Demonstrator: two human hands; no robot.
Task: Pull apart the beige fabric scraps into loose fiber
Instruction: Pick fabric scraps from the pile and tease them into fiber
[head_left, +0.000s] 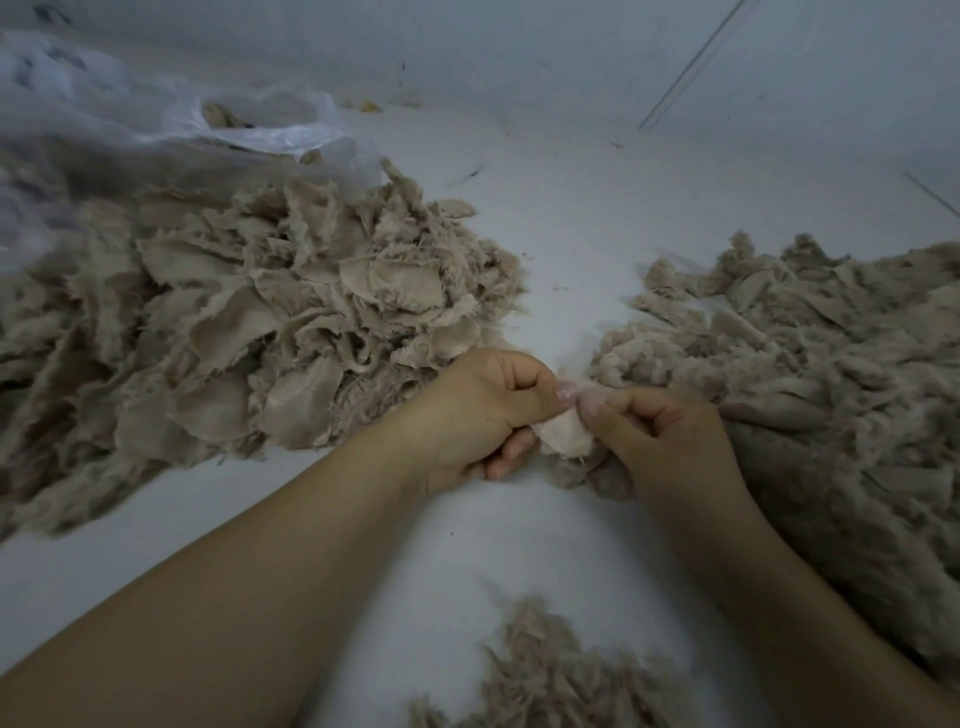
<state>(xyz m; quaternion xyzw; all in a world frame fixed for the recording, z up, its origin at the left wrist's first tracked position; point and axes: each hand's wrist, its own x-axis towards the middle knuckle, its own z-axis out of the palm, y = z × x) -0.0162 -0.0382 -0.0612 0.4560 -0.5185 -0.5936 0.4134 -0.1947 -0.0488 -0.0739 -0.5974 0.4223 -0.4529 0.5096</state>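
Observation:
A small beige fabric scrap (563, 434) sits between my two hands at the middle of the view. My left hand (478, 410) pinches its left edge with thumb and curled fingers. My right hand (660, 436) pinches its right edge, thumb tip almost touching the left thumb. A big heap of beige fabric scraps (249, 322) lies to the left. A heap of looser, fluffier beige fiber (810, 364) spreads to the right, touching my right hand. A smaller tuft of fiber (550, 680) lies near the bottom edge between my forearms.
The work surface (571, 218) is pale white. A translucent plastic bag (171, 124) with more scraps inside lies at the back left, behind the scrap heap. A white wall (519, 47) rises at the back.

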